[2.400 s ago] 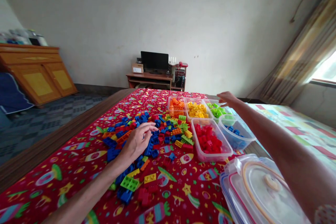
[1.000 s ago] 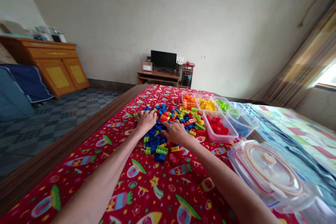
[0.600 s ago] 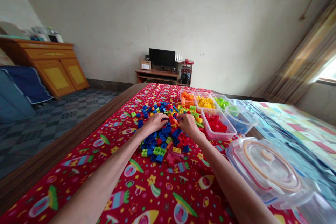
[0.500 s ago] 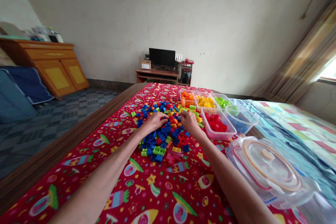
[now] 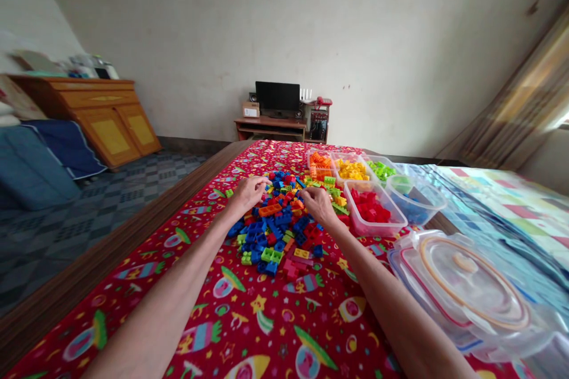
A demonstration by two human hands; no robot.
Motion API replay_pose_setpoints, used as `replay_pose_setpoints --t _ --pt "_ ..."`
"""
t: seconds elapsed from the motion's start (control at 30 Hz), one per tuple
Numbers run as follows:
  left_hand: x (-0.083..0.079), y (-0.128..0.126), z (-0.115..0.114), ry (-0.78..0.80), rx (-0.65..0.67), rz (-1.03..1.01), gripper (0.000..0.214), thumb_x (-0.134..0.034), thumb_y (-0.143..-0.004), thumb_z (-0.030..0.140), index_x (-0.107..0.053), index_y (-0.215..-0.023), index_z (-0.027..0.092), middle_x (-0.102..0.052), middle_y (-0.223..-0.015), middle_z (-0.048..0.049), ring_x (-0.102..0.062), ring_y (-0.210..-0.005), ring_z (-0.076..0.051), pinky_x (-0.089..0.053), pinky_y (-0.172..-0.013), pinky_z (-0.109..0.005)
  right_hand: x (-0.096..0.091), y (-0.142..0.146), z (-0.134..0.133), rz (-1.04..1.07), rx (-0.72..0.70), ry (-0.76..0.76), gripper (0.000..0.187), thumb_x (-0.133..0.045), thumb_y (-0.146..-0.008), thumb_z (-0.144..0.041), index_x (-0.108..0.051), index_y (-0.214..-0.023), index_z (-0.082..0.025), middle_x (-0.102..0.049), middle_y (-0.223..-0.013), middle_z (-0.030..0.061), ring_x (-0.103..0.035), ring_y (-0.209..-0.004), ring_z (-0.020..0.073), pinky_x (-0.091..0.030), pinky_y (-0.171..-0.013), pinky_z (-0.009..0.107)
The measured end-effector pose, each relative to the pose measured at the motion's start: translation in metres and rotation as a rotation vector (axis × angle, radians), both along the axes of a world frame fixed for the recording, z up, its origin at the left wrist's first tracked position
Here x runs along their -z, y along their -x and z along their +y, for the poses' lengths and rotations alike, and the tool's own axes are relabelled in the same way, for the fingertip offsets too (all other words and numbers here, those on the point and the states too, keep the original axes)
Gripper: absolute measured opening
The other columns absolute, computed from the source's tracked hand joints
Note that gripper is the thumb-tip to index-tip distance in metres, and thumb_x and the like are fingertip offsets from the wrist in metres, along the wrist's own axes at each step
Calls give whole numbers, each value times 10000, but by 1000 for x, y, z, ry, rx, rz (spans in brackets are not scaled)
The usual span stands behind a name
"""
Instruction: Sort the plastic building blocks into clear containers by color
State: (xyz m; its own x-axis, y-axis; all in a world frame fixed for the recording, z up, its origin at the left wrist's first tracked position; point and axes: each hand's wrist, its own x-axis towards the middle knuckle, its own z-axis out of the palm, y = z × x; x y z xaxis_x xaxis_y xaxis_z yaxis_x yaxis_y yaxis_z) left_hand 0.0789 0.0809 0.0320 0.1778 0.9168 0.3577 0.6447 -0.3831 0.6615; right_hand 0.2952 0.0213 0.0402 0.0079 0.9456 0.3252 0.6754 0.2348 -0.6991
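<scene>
My left hand (image 5: 251, 189) is drawing away from my right hand (image 5: 316, 202) toward ten o'clock, leaving an orange brick (image 5: 269, 210) showing at its four o'clock. Both are curling; I cannot tell whether either is pinching anything. Mixed bricks (image 5: 275, 228) are lying at twelve o'clock, a red-filled box (image 5: 377, 228) sitting at their three o'clock.

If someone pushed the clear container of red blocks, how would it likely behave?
The container would probably keep its shape, since its walls and rim look rigid. It seems unlikely to tip, being wide, low and set flat on the cloth. The red blocks lie loose in a heap, so they might shift inside.
</scene>
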Motion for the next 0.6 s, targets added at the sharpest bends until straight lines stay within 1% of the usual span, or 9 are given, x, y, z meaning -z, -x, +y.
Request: replay_pose_setpoints --t 0.07,0.13,0.23,0.3,0.4,0.5,0.6 --pt "-1 6 1 -73 -71 51 363 -411 -822 271 -711 -1002 171 -737 -973 -69 -701 -752 -185 -563 -637 -269 7 3 -1 -50 -1 -9 301 -456 -834 -198 -747 -881 -138 -669 -671 28 -599 -658 150 -406 -636 213" --pt "-1 10 5 -119 -115 121 353 -411 -815 228 -722 -976 187 -744 -964 -50 -702 -835 -194 -556 -743 -278 14 6 -2 -112 -9 7 337 -457 -801 -125 -739 -982 -163 -714 -779 41 -636 -741 164 -429 -705 222" --pt "1 9 14 -143 -113 272 362 -407 -817 178 -721 -997 191 -739 -1033 -42 -672 -983 -202 -516 -884 -295 19 8 -3 -176 0 51 428 -442 -770 -62 -719 -1070 -189 -740 -906 60 -666 -856 183 -445 -780 234" --pt "3 4 21 -143 -101 370 360 -420 -824 170 -713 -1032 193 -726 -1088 -45 -646 -1039 -205 -488 -938 -308 20 7 -5 -195 7 73 446 -429 -776 -57 -711 -1094 -193 -743 -946 75 -674 -896 194 -450 -805 244" --pt "7 -7 30 -125 -113 475 338 -498 -820 217 -703 -1088 191 -720 -1101 -65 -612 -1087 -234 -468 -962 -325 21 6 -4 -213 -11 74 447 -417 -791 -70 -706 -1106 -199 -741 -986 85 -679 -923 207 -456 -818 254" --pt "8 -17 34 -111 -162 536 361 -565 -805 278 -692 -1132 191 -724 -1055 -94 -597 -1092 -275 -482 -922 -348 25 6 -1 -225 -37 56 436 -416 -802 -86 -707 -1102 -208 -741 -990 87 -681 -933 210 -456 -823 259" --pt "9 -24 36 -128 -158 568 321 -567 -798 272 -715 -1078 218 -727 -1000 -85 -618 -1038 -266 -483 -904 -338 29 6 2 -224 -45 49 428 -415 -809 -93 -705 -1099 -214 -740 -993 89 -682 -938 209 -453 -826 260"
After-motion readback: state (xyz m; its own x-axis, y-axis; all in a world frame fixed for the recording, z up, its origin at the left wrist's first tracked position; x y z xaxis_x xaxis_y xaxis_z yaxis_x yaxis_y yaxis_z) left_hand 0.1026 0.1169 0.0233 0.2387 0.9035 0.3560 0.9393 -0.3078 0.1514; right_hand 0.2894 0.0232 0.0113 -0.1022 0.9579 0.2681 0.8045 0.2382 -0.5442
